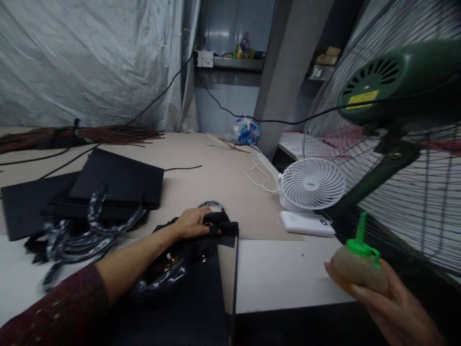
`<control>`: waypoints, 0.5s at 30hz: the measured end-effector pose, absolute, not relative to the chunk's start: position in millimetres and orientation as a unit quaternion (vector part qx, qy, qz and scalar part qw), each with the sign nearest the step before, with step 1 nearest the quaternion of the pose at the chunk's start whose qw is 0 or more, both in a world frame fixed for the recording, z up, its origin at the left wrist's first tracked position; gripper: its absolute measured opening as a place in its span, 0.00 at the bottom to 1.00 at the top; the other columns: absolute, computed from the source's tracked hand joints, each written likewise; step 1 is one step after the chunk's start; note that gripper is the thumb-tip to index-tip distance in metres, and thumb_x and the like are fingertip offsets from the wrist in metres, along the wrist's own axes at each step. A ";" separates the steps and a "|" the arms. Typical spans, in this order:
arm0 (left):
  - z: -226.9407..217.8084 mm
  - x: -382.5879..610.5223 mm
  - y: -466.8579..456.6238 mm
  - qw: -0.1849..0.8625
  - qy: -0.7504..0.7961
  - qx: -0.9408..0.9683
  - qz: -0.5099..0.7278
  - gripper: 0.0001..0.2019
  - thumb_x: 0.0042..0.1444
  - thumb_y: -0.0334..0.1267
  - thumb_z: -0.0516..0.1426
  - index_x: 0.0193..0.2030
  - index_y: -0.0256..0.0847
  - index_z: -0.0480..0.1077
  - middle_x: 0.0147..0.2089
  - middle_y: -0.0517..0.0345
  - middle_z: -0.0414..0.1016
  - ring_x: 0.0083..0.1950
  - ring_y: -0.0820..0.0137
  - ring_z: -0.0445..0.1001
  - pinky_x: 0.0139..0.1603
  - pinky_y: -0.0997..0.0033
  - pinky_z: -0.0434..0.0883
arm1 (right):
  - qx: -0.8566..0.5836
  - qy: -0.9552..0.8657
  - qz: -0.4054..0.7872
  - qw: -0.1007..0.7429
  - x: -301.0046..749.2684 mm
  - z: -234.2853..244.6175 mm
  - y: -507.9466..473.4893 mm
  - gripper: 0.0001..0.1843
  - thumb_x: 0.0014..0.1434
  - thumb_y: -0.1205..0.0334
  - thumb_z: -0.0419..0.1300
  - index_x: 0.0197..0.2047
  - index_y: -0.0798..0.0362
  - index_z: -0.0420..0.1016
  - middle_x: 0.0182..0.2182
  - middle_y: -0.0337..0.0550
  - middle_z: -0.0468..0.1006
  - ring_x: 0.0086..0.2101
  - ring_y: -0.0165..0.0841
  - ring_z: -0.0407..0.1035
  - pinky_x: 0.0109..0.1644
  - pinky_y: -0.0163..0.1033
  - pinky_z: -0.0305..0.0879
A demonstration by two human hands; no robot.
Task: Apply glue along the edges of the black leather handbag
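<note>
My right hand (392, 298) is wrapped round a squeeze bottle (356, 269) with a green cap and pointed nozzle. The bottle is upright, slightly tilted, with brownish contents, off the table's right side. On the left, my left hand (192, 223) grips a bunched black flap (221, 223) at the top of a black bag (187, 293) in front of me; its fingertips are partly hidden. Gold-coloured fittings and a plastic-wrapped handle (165, 281) show on this bag. Another wrapped loop stands just beyond my left hand.
More black bags (118, 178) with plastic-wrapped handles lie stacked at left. A small white fan (311, 185) stands behind a white power-bank-like block (306, 223). At right looms a large green-motored fan (389, 81). A black cable (288, 122) hangs across; brown rods (108, 134) lie at the back.
</note>
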State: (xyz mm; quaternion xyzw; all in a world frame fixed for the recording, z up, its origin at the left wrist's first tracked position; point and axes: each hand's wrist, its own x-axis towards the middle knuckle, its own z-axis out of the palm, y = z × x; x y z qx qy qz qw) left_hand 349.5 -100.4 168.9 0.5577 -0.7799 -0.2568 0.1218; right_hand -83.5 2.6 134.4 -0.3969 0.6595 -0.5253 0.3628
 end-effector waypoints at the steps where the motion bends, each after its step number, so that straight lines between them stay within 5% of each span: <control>1: 169.0 349.6 -100.8 0.120 -0.778 0.560 -0.260 0.21 0.50 0.57 0.64 0.43 0.45 0.72 0.38 0.61 0.77 0.42 0.64 0.75 0.40 0.68 0.66 | -0.367 0.645 -0.523 0.420 -78.5 136.1 4.9 0.52 0.22 0.45 0.77 0.55 0.45 0.71 0.46 0.50 0.82 0.47 0.51 0.76 0.44 0.44 0.80; 4: 168.8 350.0 -102.6 0.108 -0.771 0.568 -0.268 0.21 0.48 0.58 0.64 0.43 0.46 0.74 0.37 0.61 0.78 0.42 0.63 0.76 0.39 0.67 0.66 | -0.319 0.611 -0.529 0.495 -60.2 139.4 6.5 0.52 0.20 0.49 0.79 0.54 0.44 0.74 0.47 0.49 0.82 0.44 0.47 0.78 0.40 0.36 0.80; 10: 168.3 349.2 -107.4 0.095 -0.762 0.576 -0.279 0.24 0.47 0.62 0.63 0.41 0.45 0.77 0.36 0.57 0.80 0.41 0.61 0.77 0.38 0.65 0.68 | -0.289 0.558 -0.521 0.578 -30.2 143.3 -6.3 0.52 0.26 0.41 0.78 0.56 0.41 0.68 0.42 0.53 0.82 0.39 0.54 0.79 0.32 0.47 0.81; 15: 165.6 348.9 -112.7 0.097 -0.762 0.569 -0.294 0.27 0.47 0.61 0.63 0.50 0.49 0.78 0.42 0.58 0.82 0.48 0.58 0.78 0.48 0.61 0.70 | -0.320 0.546 -0.543 0.552 -15.6 139.9 -20.9 0.45 0.28 0.38 0.78 0.50 0.43 0.75 0.43 0.44 0.79 0.35 0.39 0.75 0.29 0.35 0.76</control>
